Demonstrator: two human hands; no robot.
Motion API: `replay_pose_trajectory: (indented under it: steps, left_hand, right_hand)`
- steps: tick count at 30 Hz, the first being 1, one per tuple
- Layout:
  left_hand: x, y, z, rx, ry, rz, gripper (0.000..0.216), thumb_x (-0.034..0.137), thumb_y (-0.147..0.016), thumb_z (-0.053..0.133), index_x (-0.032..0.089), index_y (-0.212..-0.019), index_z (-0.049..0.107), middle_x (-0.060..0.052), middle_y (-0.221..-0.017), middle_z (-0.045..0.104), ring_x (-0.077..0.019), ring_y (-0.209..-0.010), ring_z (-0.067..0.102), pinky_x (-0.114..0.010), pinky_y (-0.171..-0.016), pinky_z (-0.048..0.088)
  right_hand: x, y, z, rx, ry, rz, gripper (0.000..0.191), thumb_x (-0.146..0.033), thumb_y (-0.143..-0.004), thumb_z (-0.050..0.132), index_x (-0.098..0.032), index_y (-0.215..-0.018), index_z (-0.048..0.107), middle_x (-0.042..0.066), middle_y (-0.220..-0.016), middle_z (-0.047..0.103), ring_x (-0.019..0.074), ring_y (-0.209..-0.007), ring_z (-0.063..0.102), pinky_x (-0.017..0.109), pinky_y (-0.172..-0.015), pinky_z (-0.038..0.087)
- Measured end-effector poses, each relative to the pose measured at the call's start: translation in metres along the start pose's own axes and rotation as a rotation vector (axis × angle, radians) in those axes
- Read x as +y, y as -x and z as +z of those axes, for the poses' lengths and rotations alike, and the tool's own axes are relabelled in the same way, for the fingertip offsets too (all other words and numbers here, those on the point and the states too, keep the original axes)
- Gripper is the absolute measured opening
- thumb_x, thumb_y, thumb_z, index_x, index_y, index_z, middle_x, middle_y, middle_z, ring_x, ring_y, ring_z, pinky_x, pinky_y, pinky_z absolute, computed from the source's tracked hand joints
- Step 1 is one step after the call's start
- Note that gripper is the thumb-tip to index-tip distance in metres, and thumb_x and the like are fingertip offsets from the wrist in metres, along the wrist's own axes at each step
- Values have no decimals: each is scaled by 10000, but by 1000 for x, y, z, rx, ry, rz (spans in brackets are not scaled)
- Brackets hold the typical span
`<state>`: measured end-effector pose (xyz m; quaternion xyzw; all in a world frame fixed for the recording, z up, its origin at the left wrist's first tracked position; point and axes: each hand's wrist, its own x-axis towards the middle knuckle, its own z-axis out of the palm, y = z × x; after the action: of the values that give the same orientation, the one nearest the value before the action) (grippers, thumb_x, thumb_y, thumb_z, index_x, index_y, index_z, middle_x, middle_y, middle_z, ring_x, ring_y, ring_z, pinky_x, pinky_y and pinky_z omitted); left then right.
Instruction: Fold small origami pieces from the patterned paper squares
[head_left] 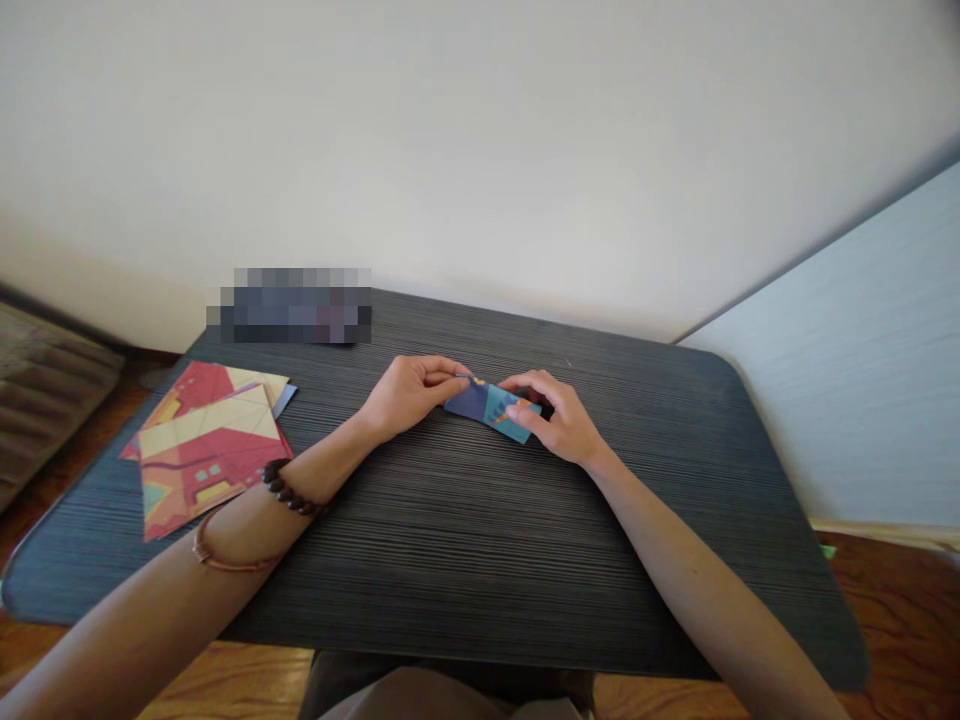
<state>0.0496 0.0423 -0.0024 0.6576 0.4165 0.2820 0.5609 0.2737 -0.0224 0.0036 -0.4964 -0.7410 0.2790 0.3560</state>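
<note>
A folded paper (489,404) is held at mid-frame, low on the table (480,540); its left end is pinched between thumb and forefinger of the left hand (411,393); its right end is gripped by the right hand (561,422), thumb pressed on top; a crease seems to be in the making; matched edges and steady pressure are called for next; sheets (206,445) lie at left.

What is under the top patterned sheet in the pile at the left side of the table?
A second red and cream sheet shows beyond its far edge, and a blue corner under that. The top sheet covers the rest.
</note>
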Motion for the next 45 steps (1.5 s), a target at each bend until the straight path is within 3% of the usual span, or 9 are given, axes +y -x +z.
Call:
replay_pose_trajectory:
  steps: [6, 11, 26, 35, 45]
  left_hand:
    - [4, 5, 3, -9, -34, 3, 276, 394, -763, 654, 174, -927, 683, -9, -775, 741, -144, -686, 663, -226, -638, 487]
    - [9, 7, 5, -25, -43, -5, 282, 387, -764, 652, 168, -939, 682, -13, -789, 743, -150, -702, 672, -229, -642, 496]
    - [10, 5, 4, -69, 124, -34, 299, 386, -727, 705, 140, -898, 697, -39, -749, 727, -140, -643, 636, -242, -607, 469]
    - [12, 5, 4, -72, -11, -21, 313, 433, -738, 678, 166, -902, 690, -24, -766, 727, -141, -658, 636, -220, -583, 449]
    - [8, 5, 5, -78, -30, -8, 302, 442, -753, 649, 165, -865, 694, -22, -720, 708, -138, -610, 606, -229, -546, 419]
  right_hand:
    - [-14, -10, 7, -40, -6, 106, 149, -291, -830, 580, -200, -919, 656, -2, -769, 633, 116, -664, 527, 247, -619, 393]
    - [-22, -15, 11, 7, 44, 103, 109, -274, -825, 579, -193, -833, 651, -8, -725, 638, 110, -638, 536, 243, -613, 401]
    - [-17, -15, 12, 60, 32, 86, 84, -249, -810, 582, -195, -799, 645, -10, -703, 631, 105, -613, 537, 235, -589, 401]
    - [-20, -14, 14, 54, 24, 88, 89, -233, -807, 575, -188, -795, 651, -8, -703, 637, 104, -609, 544, 232, -589, 401]
    - [-16, -15, 11, -49, -4, 92, 111, -239, -812, 550, -181, -771, 635, -23, -669, 615, 82, -552, 485, 217, -558, 372]
